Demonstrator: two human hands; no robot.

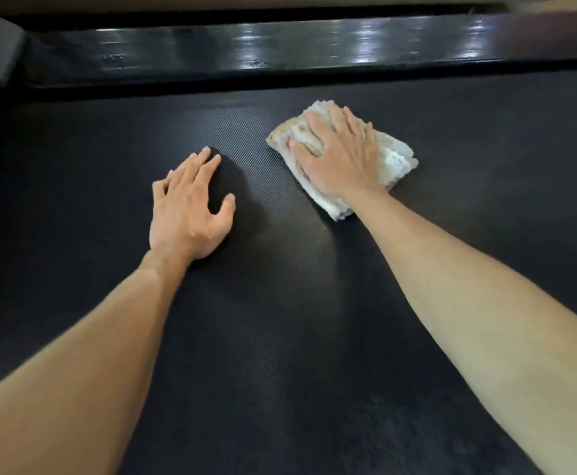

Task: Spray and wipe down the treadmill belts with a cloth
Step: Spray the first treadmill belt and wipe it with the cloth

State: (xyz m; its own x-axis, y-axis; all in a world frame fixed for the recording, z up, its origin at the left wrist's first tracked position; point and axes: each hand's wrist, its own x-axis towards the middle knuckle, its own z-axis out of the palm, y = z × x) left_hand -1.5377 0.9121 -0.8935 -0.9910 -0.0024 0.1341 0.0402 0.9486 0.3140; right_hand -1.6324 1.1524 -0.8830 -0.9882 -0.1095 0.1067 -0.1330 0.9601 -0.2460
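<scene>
While both bare forearms reach forward, the right hand [340, 156] presses flat, fingers spread, on a folded white cloth [397, 162] lying on the black treadmill belt [280, 337]. The left hand [187, 207] rests open beside it, fingers straight. No writing is legible on the glossy side rail [280, 46].

Dark ribbed treadmill belt [280, 337], folded white cloth [397, 159] flat on its far right part.

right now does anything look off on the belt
Nothing looks damaged or spilled. The crumpled white cloth under the right hand shows brownish soiling at its far-left end, and the black textured treadmill belt looks unevenly streaky.
</scene>
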